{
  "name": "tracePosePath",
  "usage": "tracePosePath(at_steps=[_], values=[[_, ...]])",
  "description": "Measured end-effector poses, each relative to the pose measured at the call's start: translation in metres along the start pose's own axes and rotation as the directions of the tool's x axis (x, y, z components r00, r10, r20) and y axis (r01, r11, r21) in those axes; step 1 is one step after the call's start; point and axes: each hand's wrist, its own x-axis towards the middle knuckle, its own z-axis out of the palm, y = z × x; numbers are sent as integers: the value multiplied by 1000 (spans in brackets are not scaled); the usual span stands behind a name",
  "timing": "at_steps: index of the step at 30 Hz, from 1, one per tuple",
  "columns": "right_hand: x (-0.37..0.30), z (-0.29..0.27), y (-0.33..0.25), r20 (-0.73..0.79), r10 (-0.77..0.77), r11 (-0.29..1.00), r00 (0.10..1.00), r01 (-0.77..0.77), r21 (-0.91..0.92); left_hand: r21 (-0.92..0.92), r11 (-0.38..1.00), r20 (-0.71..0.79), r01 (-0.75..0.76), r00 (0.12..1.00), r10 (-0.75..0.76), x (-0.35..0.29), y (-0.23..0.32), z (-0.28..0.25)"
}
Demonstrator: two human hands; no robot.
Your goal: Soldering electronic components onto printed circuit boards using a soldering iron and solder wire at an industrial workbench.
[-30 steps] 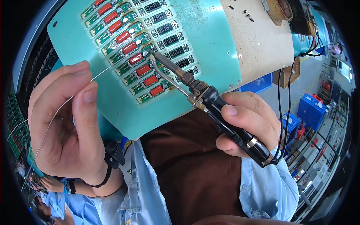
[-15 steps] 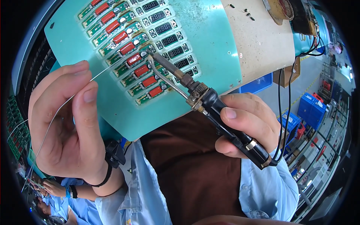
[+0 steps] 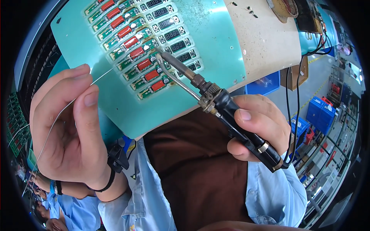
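Between thumb and fingertips my left hand (image 3: 71,127) pinches a thin silvery solder wire (image 3: 102,76); the wire trails back through the palm, and its front end reaches the boards. A black-handled soldering iron (image 3: 246,134), with a bent metal tube beside its tip, is gripped in my right hand (image 3: 264,121). Its tip sits over the lower part of a row of small green circuit boards (image 3: 123,64), each with a red block-shaped component (image 3: 143,64). Whether the tip touches a joint I cannot tell. Small black display modules (image 3: 172,34) line the right side, all set in a green plate (image 3: 208,42).
Loose small components (image 3: 250,12) lie on the beige surface, near a brownish holder (image 3: 283,9). Black cables hang from the iron's end. Blue bins (image 3: 322,111) stand at the right. Green boards (image 3: 17,123) and a co-worker in blue (image 3: 79,211) are at the left.
The soldering iron has moved slightly right and down with my right hand. In the picture, the plate's boards sit slightly differently. My left hand keeps its pinch; the co-worker's arm has shifted.
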Motion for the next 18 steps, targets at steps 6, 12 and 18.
tracePosePath(at_steps=[6, 12, 18], values=[[0, -5, -4, 49, 48, 999, 998, -48, -2, 30, 999, 33, -42, 999, 41, 2, 2, 5], [-4, -2, -2, 24, 42, 999, 999, -42, 2, 43, 998, 32, -39, 999, 37, 2, 0, 8], [-2, -4, -4, 49, 51, 999, 997, -52, 11, 24, 1000, 40, -18, 999, 17, 1, 1, 7]])
